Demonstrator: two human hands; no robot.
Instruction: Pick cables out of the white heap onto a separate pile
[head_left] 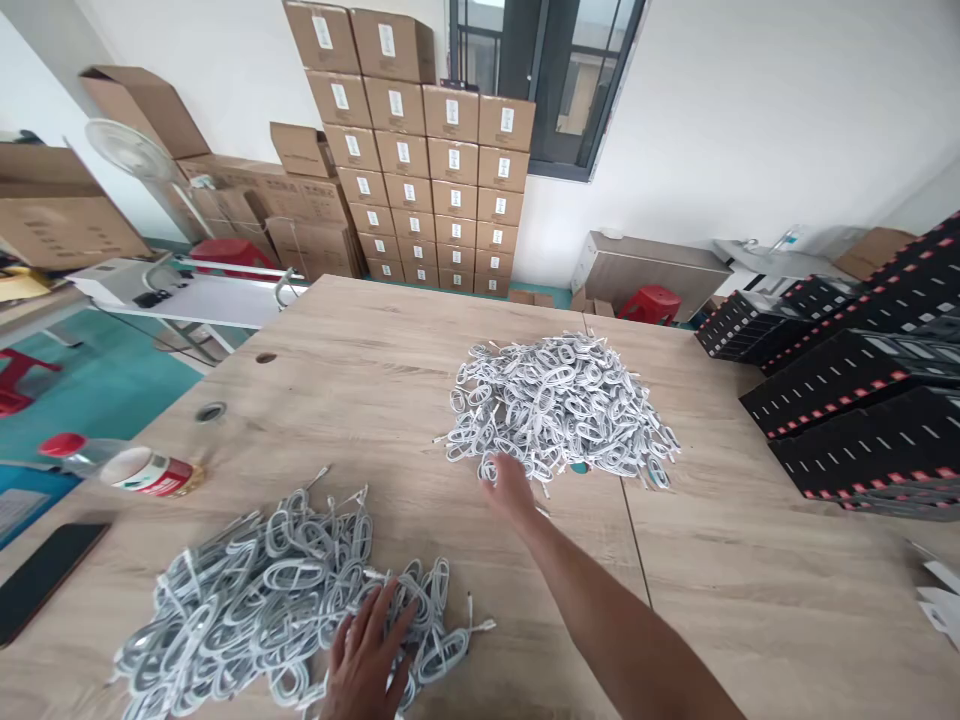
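Two heaps of coiled white cables lie on a wooden table. The far heap sits mid-table. My right hand reaches out to its near edge, fingers curled around one coiled cable there. The near heap spreads across the front left. My left hand lies flat on top of its right side, fingers spread, pressing on the coils.
Black trays with red trim are stacked at the table's right. A plastic bottle lies on its side at the left, with a dark phone near the front-left edge. Stacked cardboard boxes stand by the far wall.
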